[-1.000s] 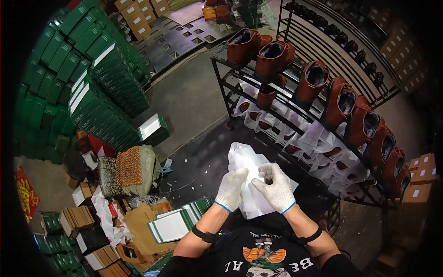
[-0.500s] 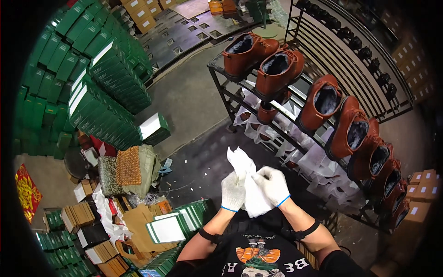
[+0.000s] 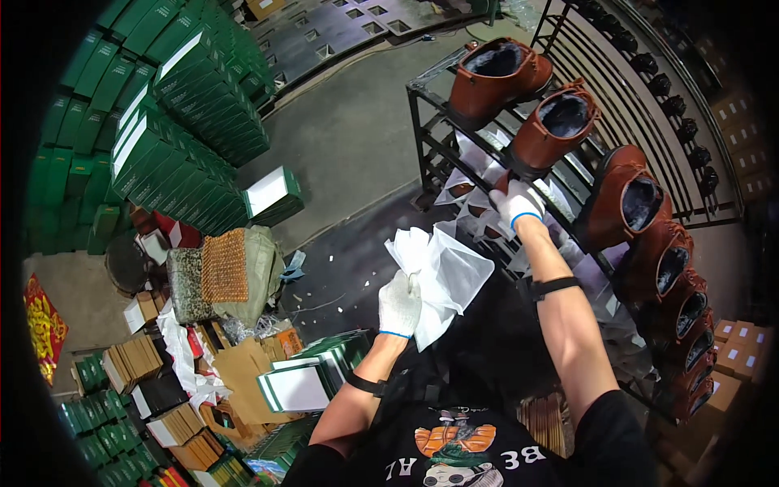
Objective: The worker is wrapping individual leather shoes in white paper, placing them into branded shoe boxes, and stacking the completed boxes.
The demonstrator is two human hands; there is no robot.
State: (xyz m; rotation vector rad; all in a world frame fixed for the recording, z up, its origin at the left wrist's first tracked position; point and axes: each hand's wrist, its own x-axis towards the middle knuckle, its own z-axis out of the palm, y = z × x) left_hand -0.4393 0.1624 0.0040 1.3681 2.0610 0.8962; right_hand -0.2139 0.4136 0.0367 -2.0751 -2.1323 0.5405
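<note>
White knitted gloves with blue cuffs cover both hands. My left hand (image 3: pixel 399 307) is closed on a thin, translucent white bag (image 3: pixel 448 280), which spreads open above and to the right of my fingers. My right arm stretches to the black metal shoe rack (image 3: pixel 422 130). There my right hand (image 3: pixel 520 204) closes on a brown shoe (image 3: pixel 501 183) below the top tier, mostly hidden by the glove. Just above it on the top tier stands a reddish-brown lace-up shoe (image 3: pixel 545 140) with dark fluffy lining, beside another like it (image 3: pixel 480 96).
More brown shoes (image 3: pixel 631 211) line the rack's top to the right, with white wrapping below. Green shoe boxes (image 3: pixel 174 162) are stacked at far left; one box (image 3: pixel 272 195) stands apart. Opened boxes (image 3: pixel 300 398) and cardboard lie at my lower left, near a beaded seat cover (image 3: pixel 225 268).
My right hand has let go of the white bag and moved up and right to the rack. The bag, bunched before, now fans out from my left hand. The view has shifted slightly.
</note>
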